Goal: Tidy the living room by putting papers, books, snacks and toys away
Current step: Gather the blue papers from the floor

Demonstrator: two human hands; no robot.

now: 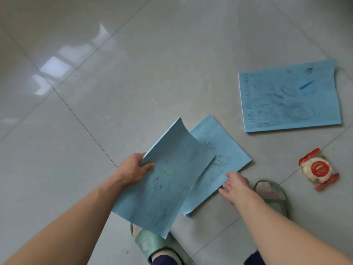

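My left hand (133, 169) grips the left edge of a scribbled blue paper (168, 184), held curved above the floor. A second blue paper (223, 155) lies flat on the tiles, partly hidden under the held one. My right hand (236, 185) hovers at that sheet's near right edge, fingers spread and holding nothing. A third, larger blue paper (290, 96) with scribbles lies on the floor to the far right. A wrapped snack (318, 168) with red ends and a red round label lies on the tiles at the right.
Glossy grey floor tiles (95, 73) fill the view. My two feet in green slippers (273, 194) stand at the bottom, one (147, 243) just under the held paper.
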